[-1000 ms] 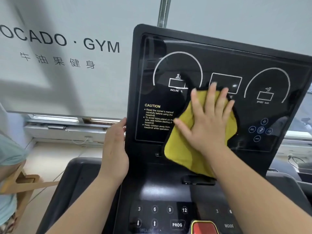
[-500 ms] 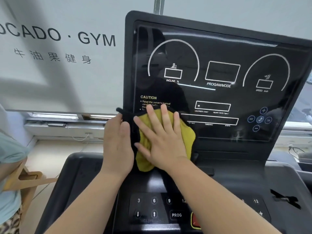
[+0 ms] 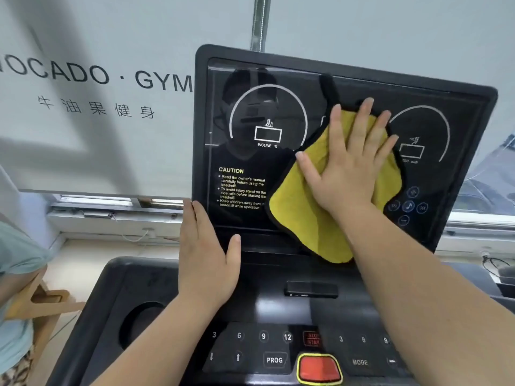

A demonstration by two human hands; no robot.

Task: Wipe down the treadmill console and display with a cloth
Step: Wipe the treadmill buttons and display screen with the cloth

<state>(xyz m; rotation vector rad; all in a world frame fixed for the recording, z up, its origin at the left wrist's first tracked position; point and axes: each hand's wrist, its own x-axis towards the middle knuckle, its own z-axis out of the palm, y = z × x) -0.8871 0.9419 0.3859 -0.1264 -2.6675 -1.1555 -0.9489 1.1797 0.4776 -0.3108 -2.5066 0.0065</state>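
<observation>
The black treadmill display [image 3: 278, 87] stands tilted up above the console [image 3: 259, 299]. A yellow cloth [image 3: 301, 215] with a dark border lies flat on the display's middle, between the INCLINE dial and the speed dial. My right hand [image 3: 348, 168] presses the cloth against the glass with its fingers spread, pointing up. My left hand [image 3: 206, 254] grips the display's lower left edge, fingers behind the panel and thumb on the front. The cloth hides the centre readouts.
Number keys, PROG and MODE keys and a red stop button [image 3: 319, 369] run along the console's near edge. A round cup holder [image 3: 139, 324] sits at the left. A person [image 3: 14, 274] and a wooden chair [image 3: 47, 305] are at the far left.
My right hand has swept the cloth from the display's lower left corner up and right to its middle. My left hand stays on the left edge, slightly lower.
</observation>
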